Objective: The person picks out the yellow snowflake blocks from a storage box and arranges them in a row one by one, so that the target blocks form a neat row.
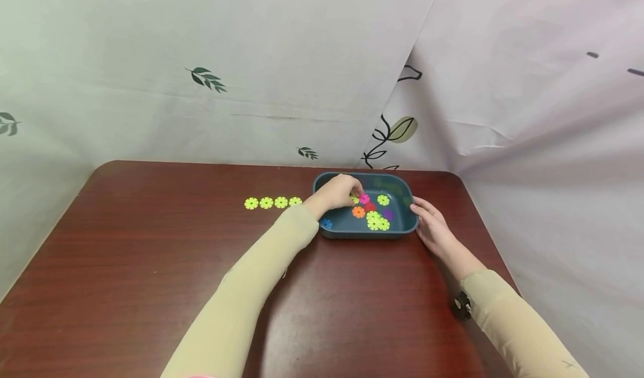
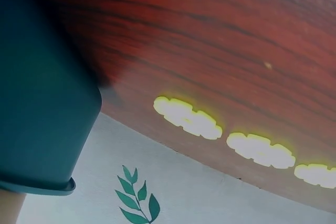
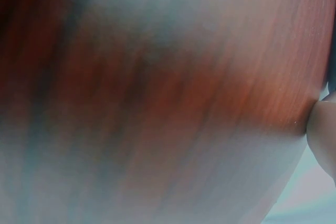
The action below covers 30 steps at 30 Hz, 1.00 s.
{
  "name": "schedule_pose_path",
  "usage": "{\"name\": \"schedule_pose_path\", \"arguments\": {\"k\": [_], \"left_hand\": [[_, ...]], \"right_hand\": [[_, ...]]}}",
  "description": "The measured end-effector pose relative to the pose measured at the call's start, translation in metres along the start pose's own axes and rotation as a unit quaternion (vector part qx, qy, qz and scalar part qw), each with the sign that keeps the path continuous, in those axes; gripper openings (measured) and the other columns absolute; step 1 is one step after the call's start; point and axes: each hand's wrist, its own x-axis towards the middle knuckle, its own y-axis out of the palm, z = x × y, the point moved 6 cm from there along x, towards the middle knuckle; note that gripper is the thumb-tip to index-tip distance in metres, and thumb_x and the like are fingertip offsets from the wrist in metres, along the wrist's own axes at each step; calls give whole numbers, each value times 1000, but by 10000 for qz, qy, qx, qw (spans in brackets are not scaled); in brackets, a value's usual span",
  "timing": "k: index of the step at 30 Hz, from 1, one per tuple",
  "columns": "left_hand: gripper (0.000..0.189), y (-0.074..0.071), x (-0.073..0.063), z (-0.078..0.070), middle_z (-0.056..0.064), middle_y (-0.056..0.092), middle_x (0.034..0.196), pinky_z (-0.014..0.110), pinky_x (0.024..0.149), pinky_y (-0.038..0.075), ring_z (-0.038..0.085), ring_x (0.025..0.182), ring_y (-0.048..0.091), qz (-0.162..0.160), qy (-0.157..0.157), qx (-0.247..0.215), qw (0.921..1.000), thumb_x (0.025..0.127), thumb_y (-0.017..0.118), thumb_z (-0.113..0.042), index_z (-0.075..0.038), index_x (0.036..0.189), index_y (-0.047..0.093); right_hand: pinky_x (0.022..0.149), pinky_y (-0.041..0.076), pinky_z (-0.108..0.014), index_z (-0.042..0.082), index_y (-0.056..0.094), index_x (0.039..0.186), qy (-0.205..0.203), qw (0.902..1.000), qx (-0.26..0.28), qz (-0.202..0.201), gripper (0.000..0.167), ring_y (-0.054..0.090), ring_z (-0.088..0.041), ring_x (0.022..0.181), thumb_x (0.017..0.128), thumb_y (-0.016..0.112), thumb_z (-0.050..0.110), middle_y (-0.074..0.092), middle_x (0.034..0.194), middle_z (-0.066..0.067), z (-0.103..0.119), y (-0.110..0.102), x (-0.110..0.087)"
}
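Observation:
A dark blue-grey plastic tub (image 1: 352, 235) stands near the table's back edge with loose flower-shaped plastic discs inside. My left hand (image 1: 338, 190) reaches over its left rim, fingers bent down around a yellow-green disc (image 1: 355, 199) beside a pink disc (image 1: 364, 198). At the tub's right end, my right hand (image 1: 431, 225) holds the rim with thumb and fingers. Also in the tub are an orange disc (image 1: 358, 212), a red disc (image 1: 370, 206), a purple disc (image 1: 388, 214), a blue disc (image 1: 326, 223) and several yellow-green discs (image 1: 373, 222).
Left of the tub, several yellow-green discs (image 1: 266, 202) lie in a straight row on the brown wooden table (image 1: 151, 266). The left wrist view shows part of this row, with one disc (image 2: 188, 119) nearest the tub wall (image 2: 42, 103). A leaf-printed cloth (image 1: 282, 87) hangs behind.

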Motion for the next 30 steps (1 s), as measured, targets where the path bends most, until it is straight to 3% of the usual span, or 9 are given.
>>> {"name": "schedule_pose_path", "arguments": {"k": [6, 15, 20, 30], "left_hand": [[30, 2, 0, -1, 9, 76, 123, 36, 106, 57, 22, 117, 70, 21, 67, 12, 10000, 95, 80, -7, -7, 125, 75], [23, 0, -2, -1, 9, 78, 115, 32, 96, 61, 20, 106, 74, -100, 19, -476, 9988, 97, 79, -12, -4, 119, 76], [15, -3, -2, 0, 9, 80, 111, 33, 94, 62, 20, 103, 75, -336, 6, -556, 9979, 98, 78, -14, -6, 111, 81], [13, -10, -1, 3, 4, 81, 103, 33, 89, 61, 16, 93, 73, -850, -231, -262, 9958, 102, 73, -19, -11, 103, 83]], "right_hand": [[93, 54, -17, 19, 65, 123, -4, 10000, 9, 64, 21, 67, -1, 109, 111, 51, 9, 71, 119, 12, -1, -1, 0], [93, 53, -17, 20, 65, 123, 65, 10000, -16, 0, 21, 66, -1, 109, 111, 51, 10, 72, 118, 12, -1, -3, -1], [94, 53, -17, 19, 64, 124, 73, 10000, -58, 20, 20, 66, -1, 111, 111, 51, 10, 72, 118, 13, -1, -2, 0], [94, 52, -18, 19, 65, 124, 84, 9999, -68, 55, 21, 66, -2, 111, 111, 51, 11, 71, 119, 12, -2, -1, 1]]}}
